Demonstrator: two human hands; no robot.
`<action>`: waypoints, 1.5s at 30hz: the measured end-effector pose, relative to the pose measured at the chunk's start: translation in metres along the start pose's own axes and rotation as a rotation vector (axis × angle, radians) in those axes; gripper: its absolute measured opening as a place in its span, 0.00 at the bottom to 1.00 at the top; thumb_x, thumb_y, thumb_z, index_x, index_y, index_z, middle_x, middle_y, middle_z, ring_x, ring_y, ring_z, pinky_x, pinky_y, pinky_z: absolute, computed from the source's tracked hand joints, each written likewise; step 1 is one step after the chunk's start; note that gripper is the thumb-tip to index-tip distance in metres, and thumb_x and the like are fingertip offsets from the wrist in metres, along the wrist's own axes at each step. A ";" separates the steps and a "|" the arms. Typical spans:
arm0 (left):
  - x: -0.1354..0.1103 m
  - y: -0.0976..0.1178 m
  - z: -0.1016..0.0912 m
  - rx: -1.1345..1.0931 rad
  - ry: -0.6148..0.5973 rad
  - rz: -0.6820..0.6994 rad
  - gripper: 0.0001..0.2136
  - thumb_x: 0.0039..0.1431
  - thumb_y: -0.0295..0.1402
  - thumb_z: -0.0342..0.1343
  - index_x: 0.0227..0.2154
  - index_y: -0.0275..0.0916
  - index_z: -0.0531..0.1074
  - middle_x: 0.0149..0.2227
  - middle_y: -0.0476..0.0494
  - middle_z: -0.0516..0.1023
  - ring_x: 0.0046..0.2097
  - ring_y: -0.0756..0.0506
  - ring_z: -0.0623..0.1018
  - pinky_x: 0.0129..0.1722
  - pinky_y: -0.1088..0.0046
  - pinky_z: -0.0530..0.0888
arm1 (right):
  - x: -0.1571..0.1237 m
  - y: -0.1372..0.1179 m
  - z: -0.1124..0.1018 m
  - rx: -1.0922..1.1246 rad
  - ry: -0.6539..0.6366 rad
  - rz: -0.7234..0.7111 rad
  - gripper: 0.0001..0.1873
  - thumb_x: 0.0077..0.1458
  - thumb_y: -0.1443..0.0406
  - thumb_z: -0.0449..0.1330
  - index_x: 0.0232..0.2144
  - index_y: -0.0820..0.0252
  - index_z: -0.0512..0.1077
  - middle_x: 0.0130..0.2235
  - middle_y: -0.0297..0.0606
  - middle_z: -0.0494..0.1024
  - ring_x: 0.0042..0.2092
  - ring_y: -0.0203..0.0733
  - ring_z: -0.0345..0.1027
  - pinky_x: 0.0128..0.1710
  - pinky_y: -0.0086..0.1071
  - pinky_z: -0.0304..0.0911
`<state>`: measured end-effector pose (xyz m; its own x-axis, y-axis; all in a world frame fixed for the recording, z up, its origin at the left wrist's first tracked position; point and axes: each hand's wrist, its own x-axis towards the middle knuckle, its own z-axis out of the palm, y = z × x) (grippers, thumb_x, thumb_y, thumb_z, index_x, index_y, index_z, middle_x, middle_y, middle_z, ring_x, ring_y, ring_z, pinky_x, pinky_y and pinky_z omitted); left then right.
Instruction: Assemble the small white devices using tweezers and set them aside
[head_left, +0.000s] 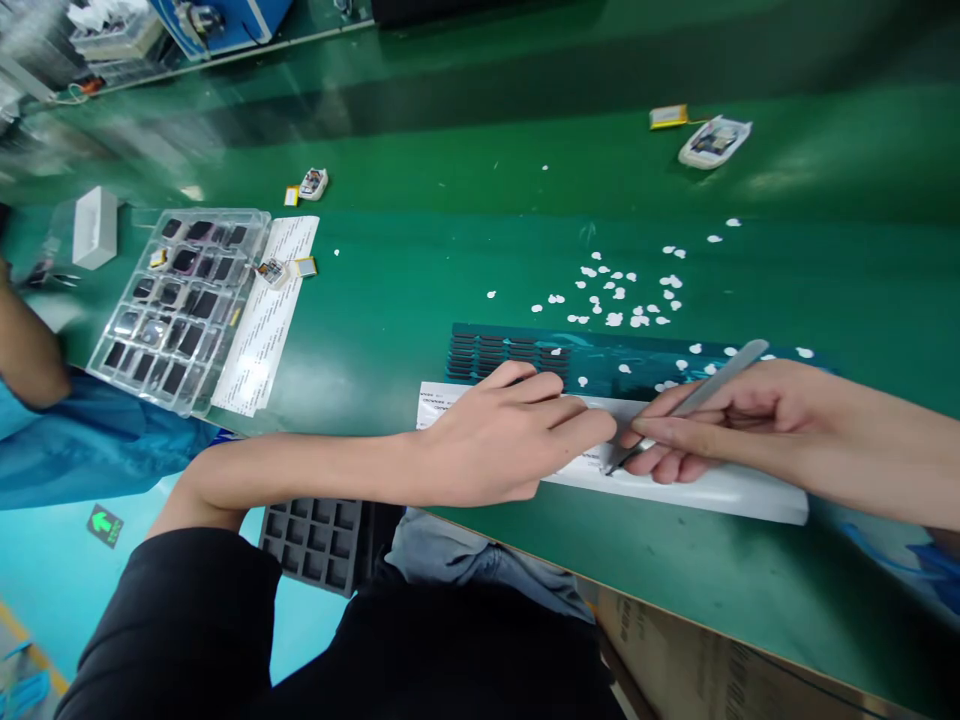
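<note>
Right hand (750,435): thumb and fingers clamped on slim silver metal tweezers (721,376), tilted, tips down at the sheet, blunt end up to the far right.

Left hand (495,435): fingers curled and bunched, resting over the same sheet, just left of the tweezers' tips; cannot tell, pinching or merely pressing.

Under both hands, along the near table edge: long white sheet with small black print (750,492), bare at the right end.

Just beyond, partly covered: long dark-teal strip (622,350), with rows of dark narrow bars (506,352) at left.

On the strip and scattered beyond: small white tabbed discs (614,320).

Beneath all: glossy green table (405,300).

Far right: opened white oval device shell (714,142), yellow-edged flat battery (668,117) beside it.

Left: clear plastic compartment tray (196,395) of dark square pieces; against its right side, white printed strip (251,345), with a small opened pale shell (272,273) across its far part.

Farther left: white open box (95,228).

Far left: blue metal machine (225,20).

Near left: co-worker's blue sleeve (97,450).

Below table: black grid tray (319,535).
</note>
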<state>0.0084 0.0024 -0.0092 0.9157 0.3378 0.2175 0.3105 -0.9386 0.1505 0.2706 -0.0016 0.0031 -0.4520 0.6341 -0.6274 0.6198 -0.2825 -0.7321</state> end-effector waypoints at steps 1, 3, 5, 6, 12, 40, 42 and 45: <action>0.000 0.000 0.000 -0.007 -0.015 -0.002 0.18 0.52 0.17 0.53 0.46 0.35 0.69 0.38 0.47 0.81 0.44 0.43 0.74 0.47 0.65 0.64 | -0.001 -0.001 0.000 0.000 0.005 -0.001 0.38 0.45 0.24 0.56 0.28 0.45 0.84 0.38 0.45 0.85 0.41 0.51 0.81 0.40 0.39 0.82; 0.000 0.000 -0.001 -0.018 -0.043 -0.012 0.18 0.52 0.17 0.54 0.46 0.35 0.69 0.38 0.46 0.81 0.45 0.43 0.74 0.47 0.64 0.64 | -0.003 -0.004 -0.001 0.005 0.045 -0.025 0.36 0.47 0.26 0.57 0.27 0.44 0.84 0.35 0.45 0.84 0.39 0.49 0.81 0.38 0.37 0.81; 0.000 0.001 -0.001 -0.025 -0.054 -0.016 0.18 0.51 0.17 0.54 0.46 0.36 0.69 0.38 0.46 0.81 0.46 0.42 0.74 0.48 0.64 0.65 | -0.005 -0.006 -0.003 0.019 0.112 -0.094 0.32 0.51 0.30 0.59 0.25 0.45 0.83 0.32 0.45 0.83 0.36 0.47 0.80 0.34 0.35 0.80; -0.001 0.001 -0.001 -0.025 -0.051 -0.016 0.19 0.51 0.17 0.54 0.46 0.36 0.69 0.38 0.46 0.81 0.47 0.42 0.74 0.49 0.63 0.66 | -0.005 -0.007 -0.003 0.029 0.143 -0.137 0.31 0.53 0.31 0.60 0.23 0.46 0.82 0.30 0.45 0.83 0.35 0.47 0.80 0.33 0.35 0.79; -0.002 -0.007 0.002 -0.013 0.033 0.050 0.18 0.57 0.16 0.51 0.48 0.38 0.72 0.41 0.48 0.85 0.48 0.45 0.78 0.62 0.63 0.69 | -0.008 -0.012 0.004 0.083 0.394 -0.316 0.30 0.56 0.35 0.60 0.21 0.48 0.80 0.27 0.43 0.80 0.31 0.45 0.78 0.28 0.34 0.76; 0.007 0.001 -0.023 -1.407 -0.023 -0.507 0.25 0.67 0.25 0.59 0.66 0.33 0.66 0.56 0.31 0.83 0.54 0.42 0.86 0.53 0.67 0.84 | -0.035 0.072 0.049 -0.033 0.995 -0.403 0.20 0.58 0.41 0.63 0.31 0.46 0.81 0.32 0.41 0.80 0.37 0.52 0.79 0.32 0.43 0.75; 0.007 0.001 -0.022 -1.425 -0.016 -0.505 0.25 0.67 0.25 0.59 0.66 0.32 0.66 0.56 0.31 0.83 0.54 0.42 0.86 0.53 0.67 0.84 | -0.046 0.107 0.047 -0.028 1.011 -0.388 0.21 0.57 0.40 0.62 0.32 0.46 0.81 0.31 0.42 0.79 0.37 0.52 0.79 0.31 0.44 0.75; 0.006 0.002 -0.020 -1.428 0.018 -0.484 0.25 0.67 0.25 0.59 0.66 0.29 0.66 0.56 0.28 0.83 0.54 0.41 0.86 0.53 0.67 0.84 | -0.050 0.118 0.047 -0.026 1.000 -0.387 0.21 0.56 0.39 0.62 0.33 0.45 0.81 0.31 0.42 0.79 0.37 0.53 0.79 0.31 0.45 0.74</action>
<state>0.0097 0.0040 0.0116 0.7942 0.5965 -0.1164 0.0609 0.1124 0.9918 0.3357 -0.1005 -0.0647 0.1028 0.9823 0.1565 0.5661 0.0716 -0.8212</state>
